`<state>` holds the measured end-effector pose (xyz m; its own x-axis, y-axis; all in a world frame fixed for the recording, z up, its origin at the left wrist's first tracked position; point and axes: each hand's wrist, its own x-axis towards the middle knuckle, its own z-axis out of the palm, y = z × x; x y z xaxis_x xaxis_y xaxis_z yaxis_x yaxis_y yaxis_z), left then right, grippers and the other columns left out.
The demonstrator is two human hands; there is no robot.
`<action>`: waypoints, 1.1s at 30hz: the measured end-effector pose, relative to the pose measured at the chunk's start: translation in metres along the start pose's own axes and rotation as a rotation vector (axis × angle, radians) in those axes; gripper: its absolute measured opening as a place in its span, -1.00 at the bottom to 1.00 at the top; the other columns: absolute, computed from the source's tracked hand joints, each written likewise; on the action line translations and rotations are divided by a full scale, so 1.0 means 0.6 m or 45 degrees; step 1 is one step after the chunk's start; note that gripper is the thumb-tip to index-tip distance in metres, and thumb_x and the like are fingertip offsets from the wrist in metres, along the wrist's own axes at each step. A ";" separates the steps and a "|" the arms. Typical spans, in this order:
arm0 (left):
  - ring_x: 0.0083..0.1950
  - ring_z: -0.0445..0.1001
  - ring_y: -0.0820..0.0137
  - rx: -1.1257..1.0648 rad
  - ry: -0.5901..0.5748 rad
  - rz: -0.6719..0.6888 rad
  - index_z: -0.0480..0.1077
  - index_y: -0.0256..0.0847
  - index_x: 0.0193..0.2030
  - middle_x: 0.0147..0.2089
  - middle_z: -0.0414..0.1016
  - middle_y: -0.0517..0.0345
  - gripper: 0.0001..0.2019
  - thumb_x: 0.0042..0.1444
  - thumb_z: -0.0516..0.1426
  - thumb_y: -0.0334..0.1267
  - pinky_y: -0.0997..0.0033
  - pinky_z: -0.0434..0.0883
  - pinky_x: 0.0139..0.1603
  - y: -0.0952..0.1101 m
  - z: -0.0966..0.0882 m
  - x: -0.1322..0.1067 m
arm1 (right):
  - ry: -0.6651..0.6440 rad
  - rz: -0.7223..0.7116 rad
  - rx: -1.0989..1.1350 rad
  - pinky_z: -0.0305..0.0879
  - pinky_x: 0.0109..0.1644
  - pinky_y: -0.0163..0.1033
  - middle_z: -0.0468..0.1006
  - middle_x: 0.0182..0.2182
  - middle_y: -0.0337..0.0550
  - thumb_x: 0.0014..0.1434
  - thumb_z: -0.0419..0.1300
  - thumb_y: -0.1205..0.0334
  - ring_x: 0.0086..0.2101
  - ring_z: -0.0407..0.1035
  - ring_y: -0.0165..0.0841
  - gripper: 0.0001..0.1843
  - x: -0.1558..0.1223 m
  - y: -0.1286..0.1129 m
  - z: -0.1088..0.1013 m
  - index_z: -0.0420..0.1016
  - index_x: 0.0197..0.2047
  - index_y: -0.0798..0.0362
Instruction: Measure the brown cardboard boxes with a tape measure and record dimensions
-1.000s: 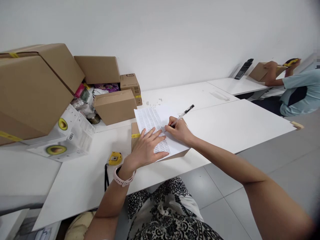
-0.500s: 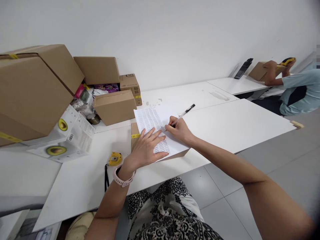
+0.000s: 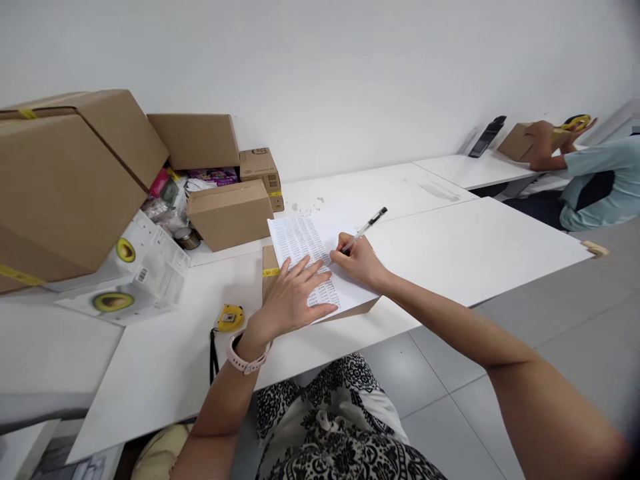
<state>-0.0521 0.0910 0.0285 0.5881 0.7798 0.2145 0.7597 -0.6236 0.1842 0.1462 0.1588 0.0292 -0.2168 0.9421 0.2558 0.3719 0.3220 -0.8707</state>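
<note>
My left hand [image 3: 293, 297] lies flat with fingers spread on a printed sheet of paper [image 3: 300, 240], which rests on a flat cardboard box [image 3: 270, 263] on the white table [image 3: 450, 247]. My right hand [image 3: 360, 260] is closed round a pen [image 3: 367, 227], its tip touching the sheet. A pink watch [image 3: 245, 360] is on my left wrist. A yellow tape measure [image 3: 230, 317] lies on the table just left of my left hand.
Cardboard boxes [image 3: 70, 180] and a white box with avocado pictures [image 3: 135, 273] pile up at the left. A smaller box [image 3: 230, 213] stands behind the sheet. At the far right another person [image 3: 595, 180] handles a box [image 3: 520, 141] on another table.
My hands hold their places; the pen shifts only slightly. The person at the far right has moved their hands a little on their box.
</note>
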 end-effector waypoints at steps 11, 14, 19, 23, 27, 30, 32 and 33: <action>0.49 0.12 -0.07 0.002 -0.016 -0.007 0.36 -0.17 0.31 0.44 0.26 -0.10 -0.36 0.24 0.13 0.21 -0.35 0.07 0.42 0.000 -0.001 0.001 | 0.013 0.033 0.030 -0.06 -0.45 -0.27 0.16 -0.63 -0.40 0.02 0.15 0.28 -0.54 0.04 -0.47 -0.80 0.001 0.005 0.001 0.15 -0.50 -0.01; 0.49 0.12 -0.07 0.005 -0.005 -0.001 0.36 -0.16 0.30 0.44 0.26 -0.10 -0.37 0.24 0.13 0.20 -0.36 0.07 0.41 0.000 0.000 0.001 | 0.021 0.014 0.012 -0.05 -0.44 -0.26 0.16 -0.62 -0.40 0.03 0.15 0.28 -0.54 0.05 -0.46 -0.79 0.002 0.005 0.001 0.15 -0.50 -0.01; 0.48 0.14 -0.07 -0.004 0.009 0.007 0.36 -0.15 0.30 0.43 0.28 -0.11 -0.37 0.24 0.12 0.21 -0.37 0.08 0.40 -0.002 0.001 0.001 | 0.008 0.039 0.016 -0.06 -0.44 -0.26 0.15 -0.63 -0.39 0.01 0.16 0.28 -0.53 0.04 -0.46 -0.79 0.002 0.003 0.001 0.14 -0.52 -0.01; 0.48 0.14 -0.06 -0.004 0.017 0.006 0.36 -0.13 0.30 0.42 0.30 -0.09 -0.38 0.24 0.12 0.20 -0.37 0.08 0.40 -0.001 0.001 0.000 | 0.007 0.026 0.025 -0.06 -0.44 -0.26 0.16 -0.63 -0.39 0.00 0.16 0.28 -0.53 0.04 -0.46 -0.78 0.001 0.004 0.001 0.14 -0.52 -0.01; 0.49 0.12 -0.06 -0.004 0.003 0.000 0.36 -0.19 0.30 0.43 0.28 -0.11 -0.36 0.24 0.13 0.20 -0.35 0.06 0.42 0.000 0.001 -0.001 | 0.029 0.057 0.011 -0.07 -0.45 -0.26 0.14 -0.63 -0.40 0.01 0.15 0.29 -0.54 0.03 -0.46 -0.79 -0.001 0.004 0.000 0.14 -0.51 -0.01; 0.49 0.13 -0.06 0.005 0.010 0.007 0.36 -0.16 0.30 0.43 0.27 -0.10 -0.37 0.24 0.12 0.20 -0.35 0.07 0.42 -0.001 0.001 -0.001 | 0.048 0.077 0.004 -0.06 -0.45 -0.26 0.14 -0.63 -0.41 0.03 0.15 0.28 -0.54 0.03 -0.47 -0.79 -0.001 0.002 -0.001 0.13 -0.50 -0.01; 0.48 0.14 -0.06 0.013 0.010 0.008 0.36 -0.15 0.30 0.43 0.28 -0.10 -0.37 0.24 0.12 0.20 -0.36 0.07 0.41 -0.001 0.001 -0.001 | 0.040 0.059 0.008 -0.07 -0.45 -0.26 0.13 -0.63 -0.41 0.03 0.15 0.28 -0.54 0.03 -0.47 -0.78 -0.001 0.001 -0.001 0.13 -0.50 -0.01; 0.48 0.14 -0.06 0.014 0.009 0.007 0.36 -0.16 0.30 0.43 0.29 -0.11 -0.37 0.24 0.13 0.19 -0.36 0.08 0.41 -0.001 0.001 -0.001 | 0.033 0.045 0.010 -0.07 -0.45 -0.26 0.13 -0.63 -0.41 0.03 0.15 0.28 -0.54 0.03 -0.47 -0.78 -0.001 0.002 -0.001 0.13 -0.50 -0.01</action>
<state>-0.0525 0.0911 0.0277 0.5906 0.7758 0.2221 0.7593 -0.6275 0.1724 0.1471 0.1586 0.0284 -0.1802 0.9550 0.2354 0.3719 0.2877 -0.8825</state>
